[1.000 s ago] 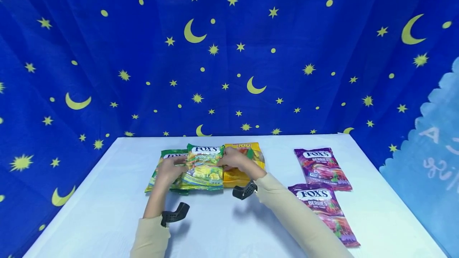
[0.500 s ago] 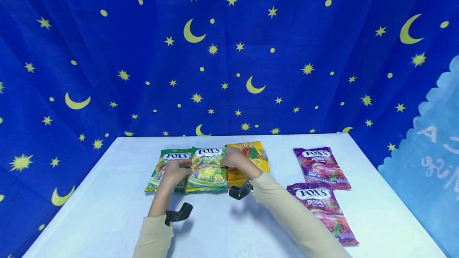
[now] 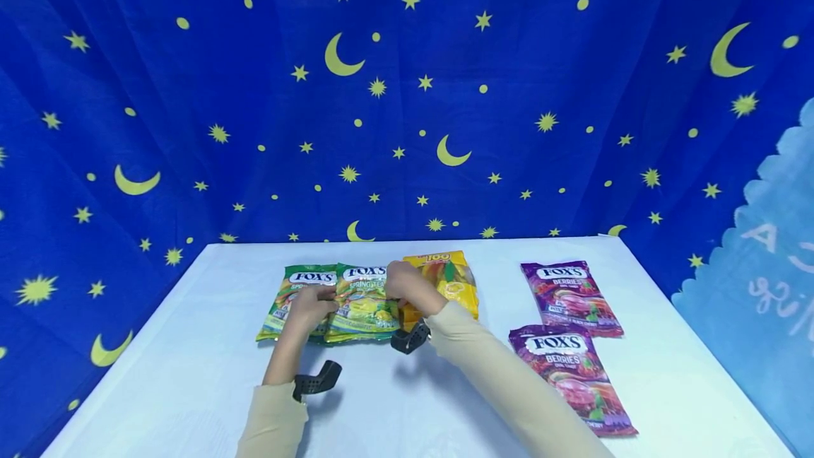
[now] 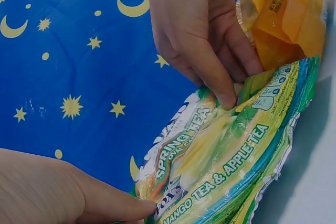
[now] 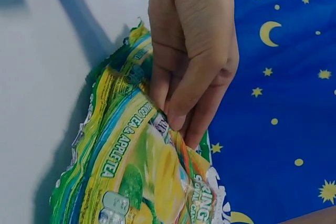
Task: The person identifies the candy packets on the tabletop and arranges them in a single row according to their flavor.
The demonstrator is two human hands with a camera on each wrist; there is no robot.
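A green and yellow Fox's Spring Tea candy bag [image 3: 364, 306] lies on the table between my two hands. My left hand [image 3: 309, 308] pinches its left edge; the right wrist view shows that thumb and fingers [image 5: 191, 98] closely. My right hand [image 3: 412, 287] pinches the opposite edge, and its fingertips [image 4: 227, 100] crease the wrapper in the left wrist view. Just left of this bag lies a second Spring Tea bag [image 3: 278, 313], partly under my left hand. A yellow candy bag [image 3: 459, 287] sits behind my right hand, partly hidden by it.
Two purple Fox's Berries candy bags, the farther one [image 3: 572, 299] and the nearer one [image 3: 581, 384], lie at the right of the white table [image 3: 191, 373]. A blue curtain [image 3: 407, 112] with moons and stars hangs behind the table's far edge.
Both hands have shifted the held Spring Tea bag right, uncovering more of the second one, then slightly back left. It now lies lower and flatter. The yellow bag has slid a little right.
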